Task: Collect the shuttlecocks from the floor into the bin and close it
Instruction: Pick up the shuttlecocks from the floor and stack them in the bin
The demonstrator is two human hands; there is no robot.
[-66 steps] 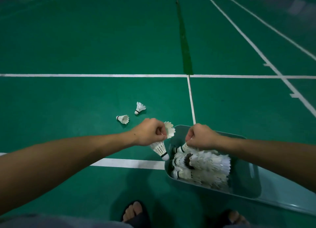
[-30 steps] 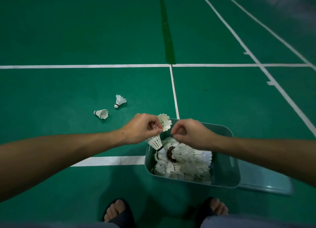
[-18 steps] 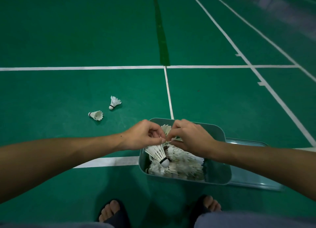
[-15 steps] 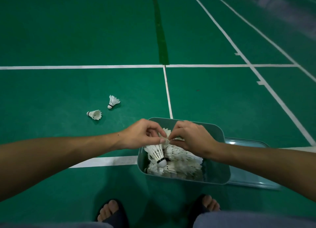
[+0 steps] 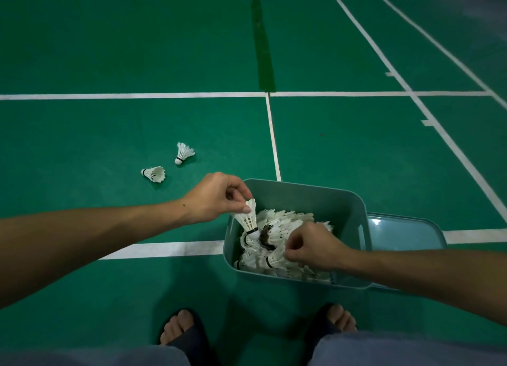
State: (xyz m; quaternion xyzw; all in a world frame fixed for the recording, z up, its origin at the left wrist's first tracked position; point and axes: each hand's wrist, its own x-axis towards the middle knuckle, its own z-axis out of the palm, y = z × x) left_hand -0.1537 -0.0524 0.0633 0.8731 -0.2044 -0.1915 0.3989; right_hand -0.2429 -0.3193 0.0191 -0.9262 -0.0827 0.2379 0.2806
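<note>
Pinching one shuttlecock [image 5: 248, 219] by its feathers, the left hand [image 5: 216, 198] should just lower it cork-first into the bin's [image 5: 310, 198] left corner, while the right hand [image 5: 312, 247] looks curled on the pile [image 5: 285, 223], holding maybe nothing.

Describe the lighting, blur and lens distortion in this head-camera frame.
Head view: dim, even light, corners darker; a soft shadow on the floor before the feet; a small glare spot on the lid beside the bin; far right edge smeared; court lines splay from the wide lens; left hand, held shuttlecock and right hand sharp.
</note>
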